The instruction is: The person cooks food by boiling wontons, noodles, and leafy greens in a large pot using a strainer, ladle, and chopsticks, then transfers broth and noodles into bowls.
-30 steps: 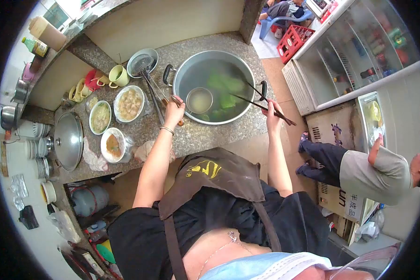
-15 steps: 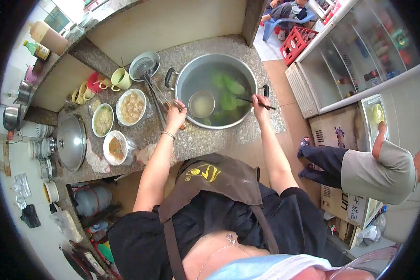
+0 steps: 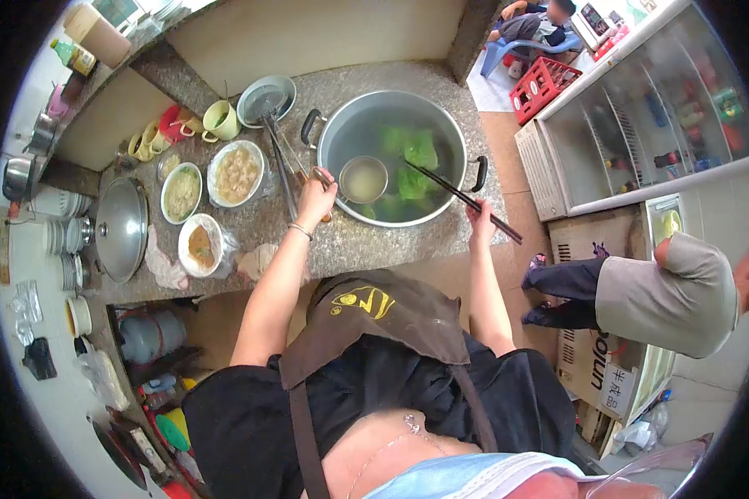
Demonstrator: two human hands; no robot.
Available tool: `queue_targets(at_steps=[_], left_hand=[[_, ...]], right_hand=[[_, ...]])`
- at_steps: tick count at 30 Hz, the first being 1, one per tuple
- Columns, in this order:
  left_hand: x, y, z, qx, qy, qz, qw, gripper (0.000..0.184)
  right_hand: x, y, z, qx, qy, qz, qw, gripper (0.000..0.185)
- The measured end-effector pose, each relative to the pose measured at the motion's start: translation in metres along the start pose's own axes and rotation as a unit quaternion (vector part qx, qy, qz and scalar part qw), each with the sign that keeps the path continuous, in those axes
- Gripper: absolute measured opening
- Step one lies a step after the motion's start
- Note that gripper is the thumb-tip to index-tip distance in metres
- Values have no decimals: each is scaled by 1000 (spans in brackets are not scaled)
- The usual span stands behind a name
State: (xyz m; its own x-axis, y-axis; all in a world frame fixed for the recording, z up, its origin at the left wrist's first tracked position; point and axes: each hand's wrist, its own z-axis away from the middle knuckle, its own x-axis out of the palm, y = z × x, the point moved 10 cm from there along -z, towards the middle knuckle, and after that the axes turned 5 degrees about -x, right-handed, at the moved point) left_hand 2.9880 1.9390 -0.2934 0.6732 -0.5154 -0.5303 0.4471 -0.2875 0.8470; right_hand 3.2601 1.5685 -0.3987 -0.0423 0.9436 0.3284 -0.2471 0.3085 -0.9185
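My left hand [image 3: 317, 200] is closed around the handle of a round strainer [image 3: 364, 180]; its bowl rests in the water at the left side of a large metal pot [image 3: 328, 190]. Something pale shows inside the strainer, too cloudy to name. In my right hand [image 3: 480, 223] is a pair of long dark chopsticks [image 3: 451, 190], slanting over the pot's right rim. Their tips reach the green leafy vegetables [image 3: 420, 151] in the steaming water.
Left of the pot, a bowl of dumplings [image 3: 237, 173], a bowl of pale food [image 3: 182, 193] and a bowl of brown sauce [image 3: 200, 247] stand near a large lid [image 3: 121, 229]. A person [image 3: 666, 287] stands right, by a glass-door fridge [image 3: 641, 116].
My right hand has moved down and slightly right, drawing the chopsticks back so more of their length shows. The greens have shifted. The person at right has lowered an arm.
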Motion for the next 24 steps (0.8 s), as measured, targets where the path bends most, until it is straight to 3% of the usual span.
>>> queue_targets(at_steps=[3,10,15,21,24], left_hand=[[0,-1,1,3,-2,-33,999,21],[4,-7,-1,-9,-10,-29,999,21],[1,1,2,-16,-10,-33,999,21],[2,-3,0,-27,-7,-39,999,21],[3,-4,1,-11,-8,-4,1000,20]], right_hand=[[7,-51,11,-60,-42,100,992,34],[35,-149,28,-189,-79,157,966,31],[45,-143,36,-153,-90,164,970,29],[90,-160,64,-108,-199,311,923,25],[99,-148,57,-157,-207,350,900,24]])
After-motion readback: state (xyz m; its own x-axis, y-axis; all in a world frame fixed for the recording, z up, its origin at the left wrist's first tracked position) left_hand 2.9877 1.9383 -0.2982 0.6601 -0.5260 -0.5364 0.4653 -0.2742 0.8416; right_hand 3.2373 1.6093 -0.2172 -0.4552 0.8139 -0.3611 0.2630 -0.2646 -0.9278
